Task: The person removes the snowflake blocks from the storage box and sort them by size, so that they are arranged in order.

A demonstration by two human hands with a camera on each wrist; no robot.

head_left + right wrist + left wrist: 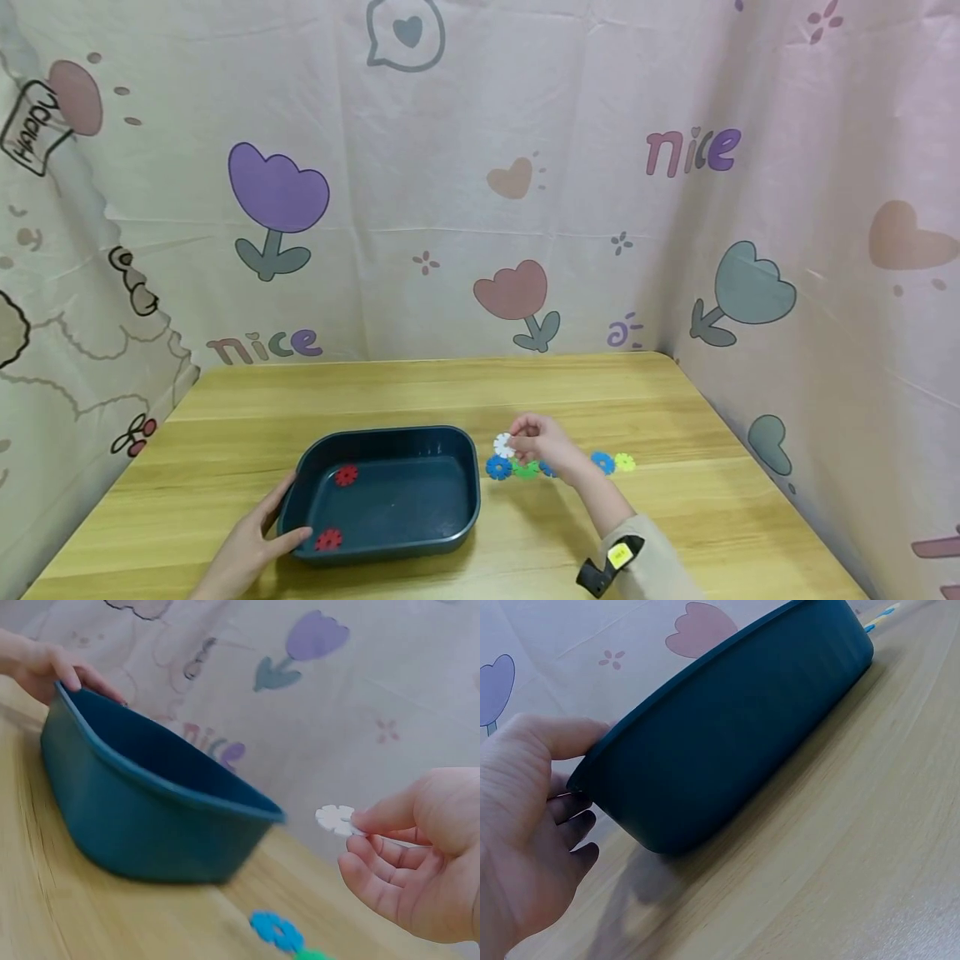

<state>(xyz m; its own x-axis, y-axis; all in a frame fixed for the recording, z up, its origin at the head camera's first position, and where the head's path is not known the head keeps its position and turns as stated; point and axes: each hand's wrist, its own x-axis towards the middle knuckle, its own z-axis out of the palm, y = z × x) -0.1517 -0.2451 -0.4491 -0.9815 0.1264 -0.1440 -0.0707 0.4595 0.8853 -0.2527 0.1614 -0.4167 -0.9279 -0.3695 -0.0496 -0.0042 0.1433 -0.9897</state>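
Observation:
A dark teal plastic basin (390,551) stands on the wooden table. My left hand (251,542) holds it at the left end, thumb over the rim and fingers against the outer side. Inside lie two red snowflake discs, a far one (347,475) and a near one (328,539). Beyond the basin's right side, my right hand (546,444) pinches a white snowflake disc (335,819) between thumb and fingers, raised off the table. Below that hand are a blue disc (498,467) and a green disc (527,470); another blue disc (549,471) is partly hidden by the hand.
Right of my right forearm, a blue disc (603,462) and a yellow-green disc (625,462) lie on the wooden table (720,533). A printed cloth (420,167) hangs behind the table and along both sides. A black strap with a camera (611,567) sits on the right sleeve.

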